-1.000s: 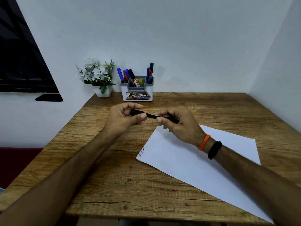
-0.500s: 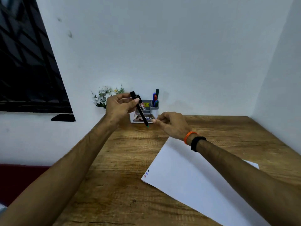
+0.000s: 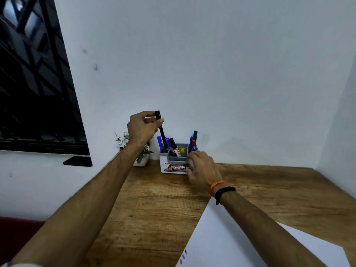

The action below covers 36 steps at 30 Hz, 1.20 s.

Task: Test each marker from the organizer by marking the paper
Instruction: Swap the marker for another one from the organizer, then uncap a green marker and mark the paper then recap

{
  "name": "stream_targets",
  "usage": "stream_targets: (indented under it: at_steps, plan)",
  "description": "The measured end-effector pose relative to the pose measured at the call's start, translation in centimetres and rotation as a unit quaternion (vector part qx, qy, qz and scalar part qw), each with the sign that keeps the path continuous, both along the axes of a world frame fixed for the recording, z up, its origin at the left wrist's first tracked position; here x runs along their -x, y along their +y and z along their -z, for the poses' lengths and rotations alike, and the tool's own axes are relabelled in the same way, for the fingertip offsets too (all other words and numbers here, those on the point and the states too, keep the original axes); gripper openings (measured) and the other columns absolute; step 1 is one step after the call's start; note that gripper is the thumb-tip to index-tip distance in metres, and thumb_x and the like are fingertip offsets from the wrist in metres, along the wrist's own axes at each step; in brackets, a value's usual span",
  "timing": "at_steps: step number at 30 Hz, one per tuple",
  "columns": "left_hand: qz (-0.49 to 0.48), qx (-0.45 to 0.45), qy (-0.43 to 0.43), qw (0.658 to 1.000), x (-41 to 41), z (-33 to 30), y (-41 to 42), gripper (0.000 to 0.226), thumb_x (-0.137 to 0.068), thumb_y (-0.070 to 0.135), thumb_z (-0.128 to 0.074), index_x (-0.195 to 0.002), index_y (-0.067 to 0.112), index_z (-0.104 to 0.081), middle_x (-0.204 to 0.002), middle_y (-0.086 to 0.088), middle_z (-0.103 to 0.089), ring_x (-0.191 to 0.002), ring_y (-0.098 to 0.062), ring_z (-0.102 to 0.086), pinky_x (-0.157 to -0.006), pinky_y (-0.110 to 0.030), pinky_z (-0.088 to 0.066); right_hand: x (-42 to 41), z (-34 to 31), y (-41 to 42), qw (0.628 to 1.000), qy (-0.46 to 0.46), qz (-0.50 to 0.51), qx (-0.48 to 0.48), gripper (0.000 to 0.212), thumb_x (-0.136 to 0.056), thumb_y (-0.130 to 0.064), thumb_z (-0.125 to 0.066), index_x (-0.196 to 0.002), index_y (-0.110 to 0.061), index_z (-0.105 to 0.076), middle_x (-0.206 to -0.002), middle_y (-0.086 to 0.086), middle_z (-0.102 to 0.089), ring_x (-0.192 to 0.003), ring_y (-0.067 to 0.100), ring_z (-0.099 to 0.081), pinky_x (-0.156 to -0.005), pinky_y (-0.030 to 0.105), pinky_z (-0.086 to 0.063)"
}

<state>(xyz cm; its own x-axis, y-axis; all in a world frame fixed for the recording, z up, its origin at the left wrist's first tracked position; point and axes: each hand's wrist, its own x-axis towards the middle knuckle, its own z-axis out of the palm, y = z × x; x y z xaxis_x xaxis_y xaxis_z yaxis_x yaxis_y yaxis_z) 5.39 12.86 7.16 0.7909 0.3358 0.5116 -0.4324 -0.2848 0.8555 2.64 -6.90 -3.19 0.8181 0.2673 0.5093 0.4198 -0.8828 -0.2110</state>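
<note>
The left arm reaches forward and up, and the left hand (image 3: 143, 125) pinches a black marker (image 3: 160, 130) near its top between thumb and curled fingers. The marker hangs almost upright, its lower end dipping into the left compartment of the organizer (image 3: 174, 160), among the blue markers (image 3: 163, 143) standing there. The right arm stretches across the desk (image 3: 154, 209), and the right hand (image 3: 202, 168) rests against the organizer's right front corner, fingers curved round it; how firmly it grips I cannot tell. More markers (image 3: 193, 140) stand in the right compartment just above that hand.

The organizer sits at the desk's back edge, touching or nearly touching the wall, with a small flower pot (image 3: 141, 160) just beside it on the left, partly behind the left forearm. The paper (image 3: 240, 243) lies near the front right, well apart from the organizer, with small coloured marks (image 3: 183, 257) at its near corner. Bare wood lies between paper and organizer, and to the right of the organizer.
</note>
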Motion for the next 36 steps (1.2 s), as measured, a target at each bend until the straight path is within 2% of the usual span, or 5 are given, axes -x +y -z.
stream_targets:
  at_steps: [6, 10, 20, 30, 36]
  plan:
    - [-0.028, -0.049, 0.002, 0.998, -1.3, 1.1, -0.4, 0.03, -0.075, 0.023, -0.083, -0.103, 0.017, -0.073, -0.085, -0.001, -0.073, -0.076, -0.016, -0.071, -0.074, -0.028, -0.057, -0.7, 0.8, 0.1, 0.999, -0.035, 0.002, 0.006, 0.043, -0.087, -0.027, -0.063, -0.127, -0.012, -0.057, -0.13, 0.006, -0.057, -0.12, 0.024, -0.049, -0.103, 0.038, -0.041]
    - [-0.057, -0.115, 0.022, 0.992, -1.5, 2.9, -0.9, 0.039, -0.077, 0.02, -0.081, -0.114, 0.018, -0.068, -0.09, 0.0, -0.073, -0.071, -0.002, -0.063, -0.057, -0.007, -0.044, -0.8, 0.9, 0.1, 0.999, -0.043, 0.002, -0.009, 0.041, -0.087, -0.024, -0.062, -0.125, -0.012, -0.057, -0.129, 0.006, -0.057, -0.12, 0.023, -0.049, -0.103, 0.037, -0.041]
    - [-0.116, -0.338, 0.041, 0.933, -2.2, 6.3, 0.3, 0.04, -0.086, 0.034, -0.07, -0.125, 0.03, -0.064, -0.102, 0.008, -0.074, -0.092, -0.013, -0.068, -0.082, -0.031, -0.055, -0.9, 1.2, 0.3, 0.999, -0.045, 0.001, -0.021, 0.043, -0.086, -0.024, -0.063, -0.126, -0.013, -0.056, -0.129, 0.004, -0.055, -0.12, 0.021, -0.048, -0.103, 0.035, -0.041]
    - [-0.092, -0.309, -0.003, 0.946, -0.9, 5.0, -0.8, 0.037, -0.083, 0.027, -0.073, -0.119, 0.024, -0.068, -0.106, 0.006, -0.072, -0.098, -0.015, -0.065, -0.094, -0.032, -0.05, -0.5, 1.5, 0.0, 0.996, -0.045, 0.003, -0.074, 0.037, -0.086, -0.023, -0.063, -0.122, -0.013, -0.06, -0.124, 0.004, -0.061, -0.116, 0.02, -0.052, -0.101, 0.032, -0.041]
    - [-0.021, -0.336, -0.004, 0.942, 0.1, 4.8, -4.2, 0.024, -0.08, 0.03, -0.077, -0.102, 0.021, -0.074, -0.095, 0.007, -0.074, -0.082, -0.004, -0.064, -0.082, -0.021, -0.051, -0.4, 1.6, -1.4, 0.978, -0.01, 0.058, -0.2, 0.024, -0.084, -0.018, -0.067, -0.108, -0.012, -0.067, -0.111, 0.005, -0.066, -0.105, 0.02, -0.058, -0.09, 0.031, -0.048]
